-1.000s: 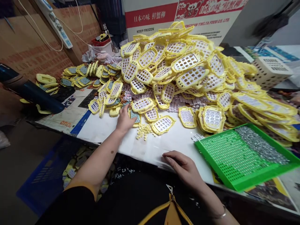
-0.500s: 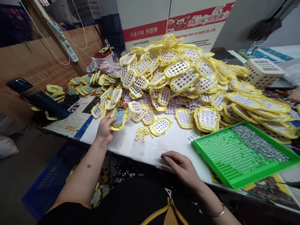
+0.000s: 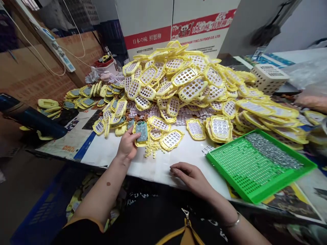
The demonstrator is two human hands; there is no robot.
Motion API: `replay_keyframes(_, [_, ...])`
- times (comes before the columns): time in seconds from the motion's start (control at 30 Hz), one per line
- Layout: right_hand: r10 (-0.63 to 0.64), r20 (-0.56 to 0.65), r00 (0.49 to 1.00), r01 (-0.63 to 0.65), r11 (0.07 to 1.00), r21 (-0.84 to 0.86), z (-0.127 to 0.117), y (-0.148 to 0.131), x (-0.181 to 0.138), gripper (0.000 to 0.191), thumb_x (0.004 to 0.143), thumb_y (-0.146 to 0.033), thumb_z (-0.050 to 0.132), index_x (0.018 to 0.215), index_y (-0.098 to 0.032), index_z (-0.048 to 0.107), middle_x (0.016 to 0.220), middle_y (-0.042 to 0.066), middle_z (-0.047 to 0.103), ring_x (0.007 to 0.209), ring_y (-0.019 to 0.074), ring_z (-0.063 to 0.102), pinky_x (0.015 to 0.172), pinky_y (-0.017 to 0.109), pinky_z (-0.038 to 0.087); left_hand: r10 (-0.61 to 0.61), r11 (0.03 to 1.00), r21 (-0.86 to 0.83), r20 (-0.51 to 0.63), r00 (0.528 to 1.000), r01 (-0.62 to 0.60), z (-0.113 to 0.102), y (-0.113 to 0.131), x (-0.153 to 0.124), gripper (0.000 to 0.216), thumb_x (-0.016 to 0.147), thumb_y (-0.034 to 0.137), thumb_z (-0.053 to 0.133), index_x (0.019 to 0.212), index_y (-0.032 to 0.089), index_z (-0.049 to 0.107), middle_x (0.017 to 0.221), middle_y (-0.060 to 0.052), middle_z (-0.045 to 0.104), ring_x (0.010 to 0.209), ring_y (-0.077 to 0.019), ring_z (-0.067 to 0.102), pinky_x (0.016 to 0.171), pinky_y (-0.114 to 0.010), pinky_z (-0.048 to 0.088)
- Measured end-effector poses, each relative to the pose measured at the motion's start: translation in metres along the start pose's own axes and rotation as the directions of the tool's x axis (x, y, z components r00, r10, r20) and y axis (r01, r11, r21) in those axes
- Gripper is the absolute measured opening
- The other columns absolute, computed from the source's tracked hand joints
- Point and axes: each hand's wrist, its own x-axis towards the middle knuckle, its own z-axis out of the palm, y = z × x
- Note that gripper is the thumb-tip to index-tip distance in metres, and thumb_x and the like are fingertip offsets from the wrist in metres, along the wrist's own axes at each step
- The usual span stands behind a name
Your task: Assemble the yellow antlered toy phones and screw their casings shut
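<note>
My left hand (image 3: pixel 127 144) grips a yellow keypad shell with a green circuit board in it (image 3: pixel 142 132), low over the white tabletop (image 3: pixel 163 163). Behind it rises a big heap of yellow perforated keypad shells (image 3: pixel 189 81). A small pile of tiny yellow buttons (image 3: pixel 150 149) lies just right of the held shell. My right hand (image 3: pixel 190 175) rests palm down near the table's front edge, fingers loosely curled and holding nothing. A green perforated tray (image 3: pixel 252 170) with several small metal parts at its far end sits to the right.
A row of assembled yellow shells (image 3: pixel 84 93) lies at the back left. A dark blue cylinder (image 3: pixel 28 115) pokes in from the left. A white perforated box (image 3: pixel 268 78) and a "keep frozen" carton (image 3: pixel 173 30) stand behind. A blue crate (image 3: pixel 46 211) sits below the table.
My left hand pulled one shell with a circuit board out of the heap's edge and has brought it toward the small buttons. My right hand stayed put.
</note>
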Motion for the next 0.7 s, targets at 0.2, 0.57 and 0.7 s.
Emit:
replay_keyframes(0.2, [0.117, -0.101, 0.988, -0.080, 0.947, 0.311, 0.012, -0.007, 0.005, 0.047, 0.075, -0.059, 0.068, 0.101, -0.020, 0.066, 0.086, 0.006, 0.071, 0.070, 0.0178, 0.067, 0.068, 0.035, 0.056, -0.194, 0.978, -0.039, 0.169, 0.966, 0.203, 0.019, -0.020, -0.031, 0.059, 0.064, 0.009, 0.075, 0.119, 0.023, 0.060, 0.105, -0.003, 0.074, 0.102, -0.0219, 0.069, 0.092, -0.036, 0.053])
replay_keyframes(0.57, [0.053, -0.068, 0.996, -0.016, 0.889, 0.459, 0.016, -0.008, 0.009, 0.048, 0.075, -0.061, 0.068, 0.101, -0.021, 0.061, 0.092, 0.003, 0.072, 0.083, 0.0181, 0.066, 0.078, 0.033, 0.055, -0.430, 0.901, 0.082, 0.299, 0.852, 0.426, 0.040, -0.057, -0.052, 0.039, 0.064, 0.024, 0.082, 0.098, 0.011, 0.066, 0.090, -0.009, 0.075, 0.084, -0.0247, 0.072, 0.081, -0.036, 0.057])
replay_keyframes(0.7, [0.001, -0.094, 0.996, -0.013, 0.992, -0.128, -0.017, -0.020, 0.008, 0.043, 0.091, -0.057, 0.047, 0.093, -0.019, 0.065, 0.082, 0.006, 0.070, 0.070, 0.0178, 0.063, 0.065, 0.032, 0.050, -0.434, 0.897, 0.022, 0.225, 0.872, 0.441, 0.042, -0.053, -0.044, 0.032, 0.070, 0.022, 0.077, 0.098, 0.011, 0.068, 0.091, -0.009, 0.075, 0.087, -0.0241, 0.073, 0.084, -0.036, 0.058])
